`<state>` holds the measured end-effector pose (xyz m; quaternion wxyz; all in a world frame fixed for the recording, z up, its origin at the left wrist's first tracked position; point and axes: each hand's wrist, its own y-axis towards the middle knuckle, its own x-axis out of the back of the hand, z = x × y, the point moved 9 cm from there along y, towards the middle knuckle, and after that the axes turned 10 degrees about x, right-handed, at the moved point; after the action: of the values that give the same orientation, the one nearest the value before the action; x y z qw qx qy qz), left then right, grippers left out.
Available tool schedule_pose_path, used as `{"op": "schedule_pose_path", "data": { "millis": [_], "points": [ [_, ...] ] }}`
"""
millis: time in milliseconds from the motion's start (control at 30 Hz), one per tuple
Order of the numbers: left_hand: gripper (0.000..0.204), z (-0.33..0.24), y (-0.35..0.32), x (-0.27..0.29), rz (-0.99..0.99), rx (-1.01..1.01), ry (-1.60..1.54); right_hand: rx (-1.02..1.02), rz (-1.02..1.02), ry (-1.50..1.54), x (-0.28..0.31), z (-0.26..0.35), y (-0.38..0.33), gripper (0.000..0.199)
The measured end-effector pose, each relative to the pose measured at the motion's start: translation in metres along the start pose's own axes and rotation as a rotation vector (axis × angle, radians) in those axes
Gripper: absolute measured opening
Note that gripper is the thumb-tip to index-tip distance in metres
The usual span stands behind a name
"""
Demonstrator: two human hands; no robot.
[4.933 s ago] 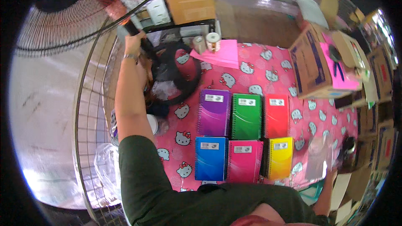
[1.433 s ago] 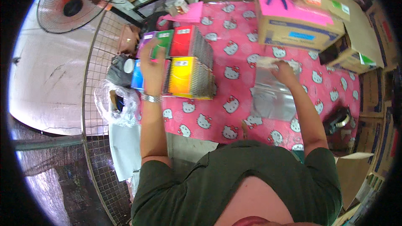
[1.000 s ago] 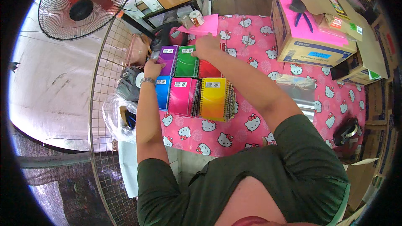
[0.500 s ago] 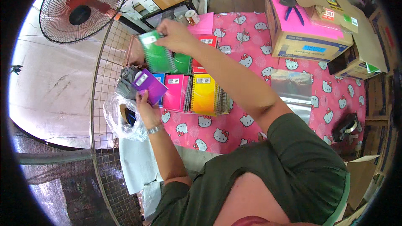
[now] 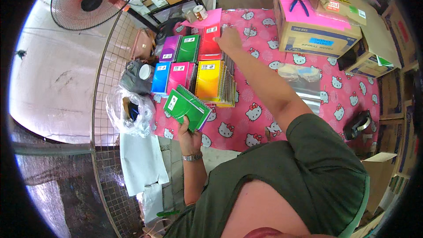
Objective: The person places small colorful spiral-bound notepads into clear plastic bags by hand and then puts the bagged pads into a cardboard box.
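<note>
My left hand [image 5: 189, 139] grips a green spiral notebook [image 5: 187, 109] with a purple one just showing beneath it, held tilted over the table's near edge. Farther off, my right hand [image 5: 230, 40] has its fingers closed at the right edge of the top red notebook [image 5: 210, 42]. Two rows of stacked spiral notebooks lie between and beyond my hands. Purple [image 5: 169, 49] and green [image 5: 188, 48] piles sit left of the red one. In the nearer row are blue [image 5: 161, 77], pink [image 5: 178, 76] and yellow [image 5: 209, 79] piles.
A pink patterned cloth [image 5: 253, 112] covers the table. Clear plastic sleeves [image 5: 304, 90] lie to the right, near a tape dispenser [image 5: 358, 125]. A carton [image 5: 315, 37] carries pliers [image 5: 297, 2]. At left are a plastic bag [image 5: 116, 112], wire mesh [image 5: 103, 79] and a fan [image 5: 91, 2].
The green notebook has gone from my right hand to my left, on top of the purple one. My left hand has come nearer and right; my right hand has moved right to the red pile.
</note>
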<state>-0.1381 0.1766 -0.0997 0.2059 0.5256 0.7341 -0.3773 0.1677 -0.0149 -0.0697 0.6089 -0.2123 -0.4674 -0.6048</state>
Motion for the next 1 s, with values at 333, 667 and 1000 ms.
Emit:
{"op": "schedule_pose_path", "data": {
  "millis": [333,667,1000],
  "points": [
    [0.044,-0.019,-0.032,0.012,-0.025,0.024,-0.140,0.333,0.418,0.524,0.063,0.165,-0.113,0.062],
    [0.044,0.003,-0.022,0.085,-0.098,0.049,-0.007,0.276,0.124,0.560,0.054,0.112,-0.103,0.044],
    [0.038,-0.030,-0.036,0.081,-0.059,-0.065,-0.048,-0.007,0.289,0.135,-0.027,0.142,-0.066,0.068]
  ]
}}
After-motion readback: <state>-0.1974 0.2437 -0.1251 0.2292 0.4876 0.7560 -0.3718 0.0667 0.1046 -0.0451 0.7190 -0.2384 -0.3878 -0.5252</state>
